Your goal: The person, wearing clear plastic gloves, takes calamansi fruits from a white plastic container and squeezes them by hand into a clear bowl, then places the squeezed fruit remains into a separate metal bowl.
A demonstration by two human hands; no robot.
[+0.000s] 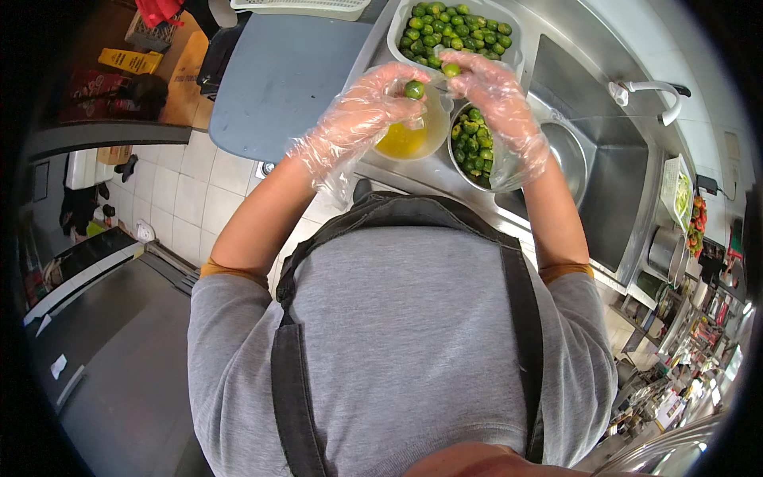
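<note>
My left hand, in a clear plastic glove, holds a small green citrus fruit at its fingertips above a bowl of yellow juice. Opposite it, my right hand, gloved the same way, has a lighter yellow-green citrus fruit at its fingers. Whether either fruit is cut cannot be made out. Partly under my right wrist stands a round steel container with squashed green citrus pieces in it. Beyond both hands, a white plastic tub holds many whole green citrus fruits.
At right is a steel sink with a steel bowl in it and a white faucet above. A grey-blue board surface lies to the left. A steel pot and a white basket stand past the sink.
</note>
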